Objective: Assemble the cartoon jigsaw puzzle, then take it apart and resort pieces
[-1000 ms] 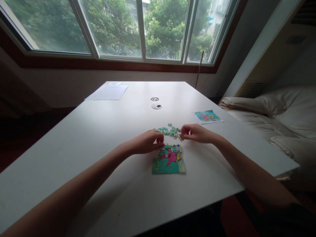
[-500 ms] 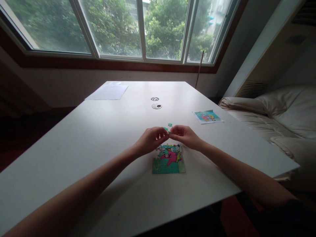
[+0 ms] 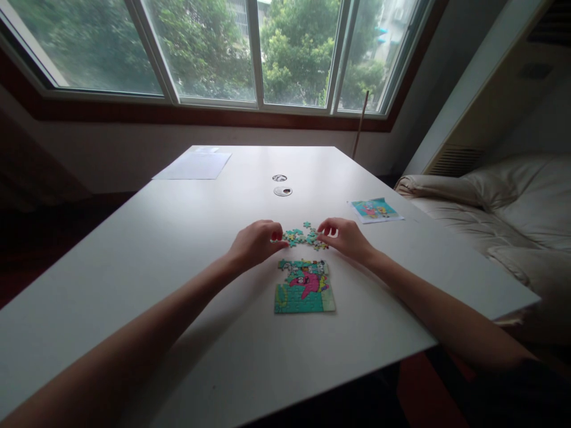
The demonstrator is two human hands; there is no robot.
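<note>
flanking loose pcs [image 3: 293, 237] on wht tbl [image 3: 241, 205], l hand [image 3: 255, 244] & r hand [image 3: 345, 238] curled, can't tell grips, part-done puzzle [image 3: 306, 292] nearer

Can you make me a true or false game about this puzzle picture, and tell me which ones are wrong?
1. The loose pieces lie farther away than the joined part of the puzzle. True.
2. Only one hand is near the loose pieces. False: the left hand and the right hand are both by them, one at each side.
3. The colourful picture sheet lies to the right of the loose pieces. True.
4. The joined part has no gaps along its edges. False: its upper left side is uneven, with pieces missing.
5. A pink figure shows on the joined part. True.
6. The curtains hide the window. False: trees show through the glass.
</note>
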